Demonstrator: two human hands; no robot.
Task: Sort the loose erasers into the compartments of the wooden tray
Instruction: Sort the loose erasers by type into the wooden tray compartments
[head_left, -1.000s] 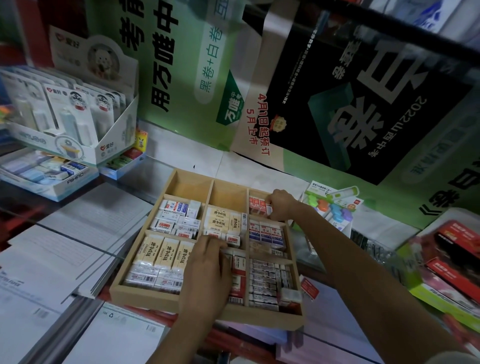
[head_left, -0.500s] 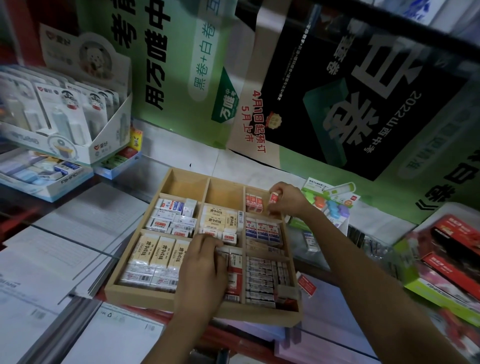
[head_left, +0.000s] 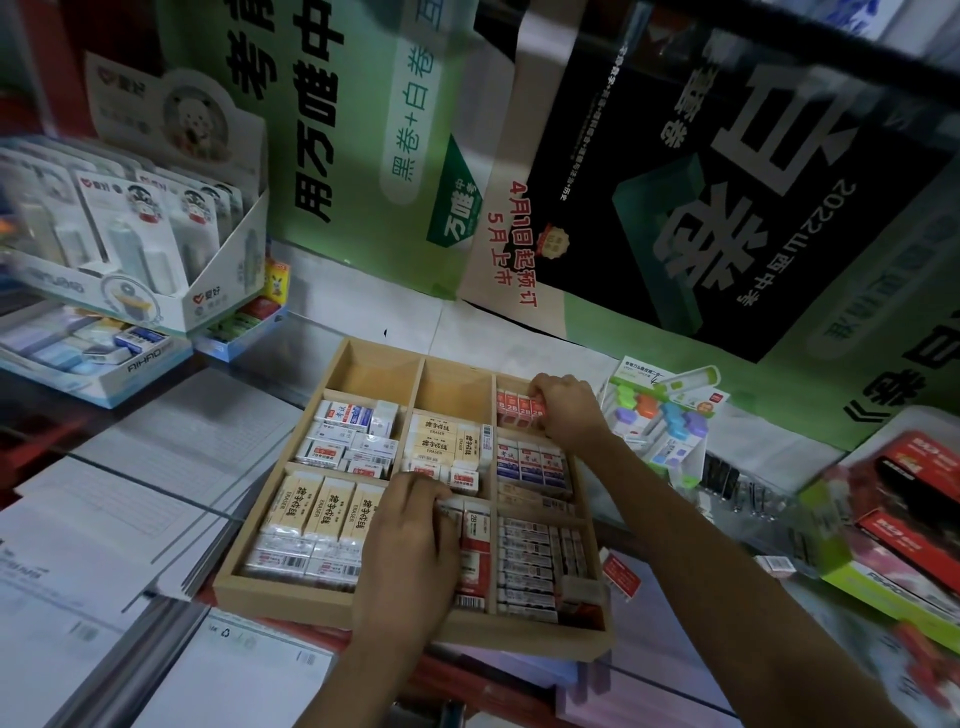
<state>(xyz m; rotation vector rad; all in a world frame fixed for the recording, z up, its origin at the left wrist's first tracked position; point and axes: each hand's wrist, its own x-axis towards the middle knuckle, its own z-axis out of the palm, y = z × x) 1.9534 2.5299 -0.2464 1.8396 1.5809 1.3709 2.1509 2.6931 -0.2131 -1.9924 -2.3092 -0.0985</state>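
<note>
Wooden tray beneath both my hands. My right hand curls closed on the red 2B erasers in the far-right compartment; my left hand presses fingers-down on middle-column erasers, grasp not discernible.

tray: wooden tray under both hands, on paper stacks
left hand: left hand over tray's near middle compartment, fingertips on erasers there
right hand: right hand in far right compartment, on a row of upright erasers
far of left hand: middle compartment with stacked erasers
left of left hand: near-left compartment, long erasers side by side
between hands: right column's filled compartments
right of right hand: blister packs just beside tray
far left of hands: display boxes
left, near: paper stacks
behind: posters
</note>
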